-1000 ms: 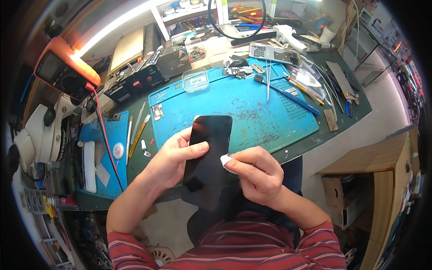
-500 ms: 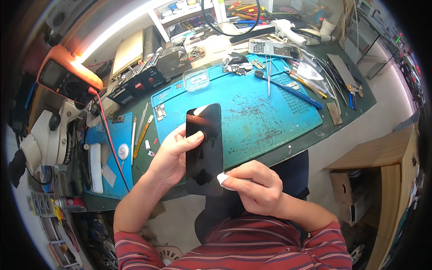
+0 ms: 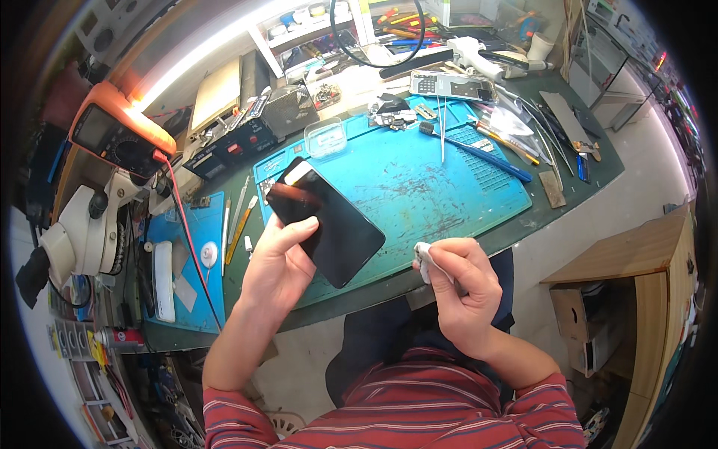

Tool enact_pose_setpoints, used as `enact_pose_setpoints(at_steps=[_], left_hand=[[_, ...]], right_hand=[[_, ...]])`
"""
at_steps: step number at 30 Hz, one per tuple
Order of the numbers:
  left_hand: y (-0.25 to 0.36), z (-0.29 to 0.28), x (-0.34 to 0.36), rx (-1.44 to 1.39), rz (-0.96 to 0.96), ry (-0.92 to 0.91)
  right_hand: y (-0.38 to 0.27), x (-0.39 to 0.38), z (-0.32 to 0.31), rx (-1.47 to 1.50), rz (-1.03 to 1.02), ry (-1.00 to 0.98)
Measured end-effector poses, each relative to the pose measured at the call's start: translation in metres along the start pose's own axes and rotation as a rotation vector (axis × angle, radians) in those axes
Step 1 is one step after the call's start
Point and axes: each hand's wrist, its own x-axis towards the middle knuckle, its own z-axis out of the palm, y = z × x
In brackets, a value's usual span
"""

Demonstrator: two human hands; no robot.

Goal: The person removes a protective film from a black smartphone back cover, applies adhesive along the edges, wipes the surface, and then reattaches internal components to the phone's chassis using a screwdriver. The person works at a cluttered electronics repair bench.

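The person's right hand (image 3: 471, 292) is nearly closed, thumb and fingertips pinching a crumpled white wipe (image 3: 423, 262) just off the bench's near edge. The left hand (image 3: 280, 258) is half curled around a glossy black rectangular phone (image 3: 340, 236), thumb on its face, holding it tilted above the left end of a scuffed blue work mat (image 3: 404, 179). The mat lies on a dark green bench (image 3: 598, 168). Toward the mat's right edge rest a blue-handled brush (image 3: 486, 159) and slim metal tweezers (image 3: 443, 135). A clear plastic box (image 3: 325, 138) sits near its far-left corner.
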Motion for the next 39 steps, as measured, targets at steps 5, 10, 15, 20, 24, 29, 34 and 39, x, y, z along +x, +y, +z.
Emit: enact_pose_setpoints(at_steps=[5, 10, 15, 20, 24, 29, 34, 39], left_hand=[[-0.010, 0.003, -0.015, -0.041, 0.030, 0.017], [-0.023, 0.009, -0.020, -0.051, 0.057, 0.041], [-0.025, 0.014, -0.023, -0.047, 0.082, 0.057], [-0.027, 0.015, -0.025, -0.045, 0.089, 0.076], [-0.028, 0.017, -0.025, -0.056, 0.081, 0.094], [-0.033, 0.017, -0.024, -0.103, 0.098, 0.110], [-0.039, 0.014, -0.017, -0.115, 0.140, 0.124], [-0.043, 0.016, -0.017, -0.068, 0.271, 0.114]], right_hand=[[0.008, 0.012, 0.010, -0.080, -0.186, 0.025], [0.011, 0.013, 0.016, -0.134, -0.273, 0.001], [0.012, 0.014, 0.019, -0.184, -0.299, -0.022], [0.013, 0.009, 0.022, -0.200, -0.289, -0.008], [0.013, 0.002, 0.024, -0.217, -0.271, -0.015], [0.008, -0.010, 0.031, -0.166, -0.256, -0.045], [0.005, -0.029, 0.039, -0.108, -0.241, -0.125], [-0.009, -0.031, 0.027, 0.025, -0.134, -0.165]])
